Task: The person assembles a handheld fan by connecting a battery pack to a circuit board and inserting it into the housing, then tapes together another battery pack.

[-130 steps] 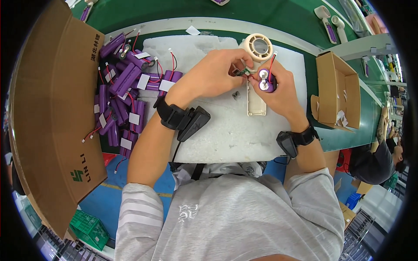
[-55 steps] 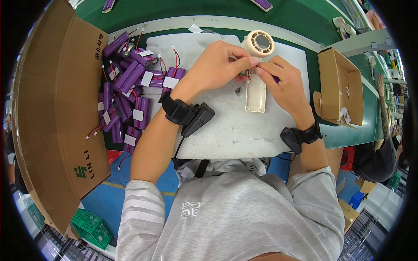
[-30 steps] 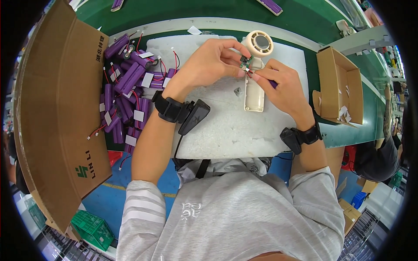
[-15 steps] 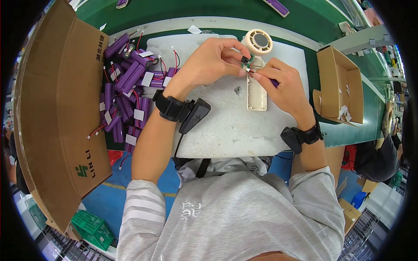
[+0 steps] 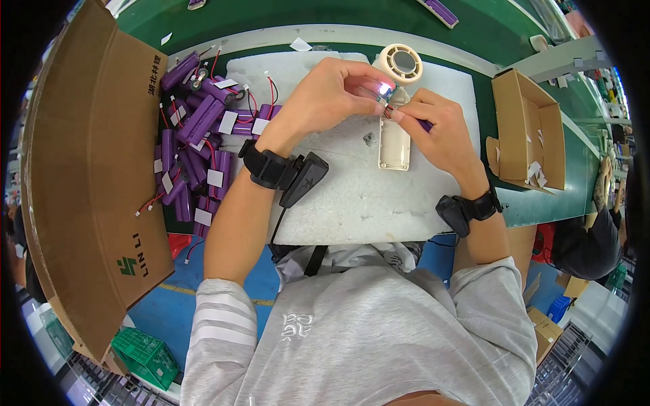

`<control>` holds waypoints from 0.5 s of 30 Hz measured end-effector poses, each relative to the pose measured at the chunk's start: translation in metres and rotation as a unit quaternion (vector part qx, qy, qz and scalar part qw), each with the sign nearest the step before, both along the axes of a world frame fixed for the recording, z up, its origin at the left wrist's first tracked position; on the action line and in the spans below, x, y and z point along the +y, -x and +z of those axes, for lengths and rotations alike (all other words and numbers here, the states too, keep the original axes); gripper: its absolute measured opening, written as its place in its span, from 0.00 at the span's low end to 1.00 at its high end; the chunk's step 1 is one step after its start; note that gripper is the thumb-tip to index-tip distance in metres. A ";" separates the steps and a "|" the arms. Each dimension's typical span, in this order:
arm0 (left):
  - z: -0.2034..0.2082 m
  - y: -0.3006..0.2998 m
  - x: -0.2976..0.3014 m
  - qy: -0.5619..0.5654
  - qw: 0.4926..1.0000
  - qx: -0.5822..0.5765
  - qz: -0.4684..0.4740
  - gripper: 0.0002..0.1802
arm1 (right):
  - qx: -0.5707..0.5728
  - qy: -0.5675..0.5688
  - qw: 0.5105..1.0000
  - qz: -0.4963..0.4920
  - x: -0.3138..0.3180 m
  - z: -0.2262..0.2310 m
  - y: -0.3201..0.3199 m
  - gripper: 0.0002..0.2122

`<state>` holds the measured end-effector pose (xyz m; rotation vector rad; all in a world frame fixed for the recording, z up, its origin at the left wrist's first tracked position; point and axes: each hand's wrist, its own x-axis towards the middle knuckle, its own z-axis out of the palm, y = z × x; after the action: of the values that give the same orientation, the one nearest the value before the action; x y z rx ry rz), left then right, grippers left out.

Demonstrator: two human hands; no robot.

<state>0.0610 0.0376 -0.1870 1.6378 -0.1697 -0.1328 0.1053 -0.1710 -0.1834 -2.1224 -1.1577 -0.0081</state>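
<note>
My left hand (image 5: 328,95) pinches a small green circuit board (image 5: 386,94), where a bright light glows near the fingertips. My right hand (image 5: 437,128) is closed around a purple battery cell (image 5: 425,125), most of it hidden by the fingers. Its thumb and forefinger pinch thin wires at the plug beside the board. Whether the plug is fully seated cannot be made out. Under both hands lies a cream handheld fan housing (image 5: 394,149), its handle open toward me. Its round head (image 5: 401,63) with a grey disc points away from me.
Purple battery cells (image 5: 203,122) with red and black leads and white tabs are heaped at left, beside a large cardboard box (image 5: 95,169). A white foam sheet (image 5: 338,203) covers the work area. At right stands a small cardboard box (image 5: 521,135) with paper scraps.
A bright light has come on at the circuit board. The fan housing has shifted slightly left, while both hands stay nearly in place.
</note>
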 end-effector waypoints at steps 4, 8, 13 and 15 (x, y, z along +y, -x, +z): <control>0.004 0.001 -0.002 -0.008 1.000 0.000 0.003 0.20 | -0.001 -0.001 1.000 -0.004 0.001 -0.001 0.002 0.05; 0.002 0.002 -0.006 -0.008 1.000 -0.003 0.010 0.21 | -0.006 -0.008 1.000 -0.006 0.002 0.000 0.002 0.05; -0.002 0.002 -0.011 -0.047 0.999 -0.022 0.016 0.22 | -0.002 -0.014 1.000 -0.016 0.002 -0.001 0.000 0.04; -0.002 0.002 -0.013 -0.057 0.998 -0.026 0.013 0.22 | 0.061 -0.038 0.994 -0.078 0.003 0.001 0.004 0.06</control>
<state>0.0587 0.0242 -0.1885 1.7583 -0.1824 -0.0808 0.1012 -0.1677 -0.1827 -2.1109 -0.9052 0.0050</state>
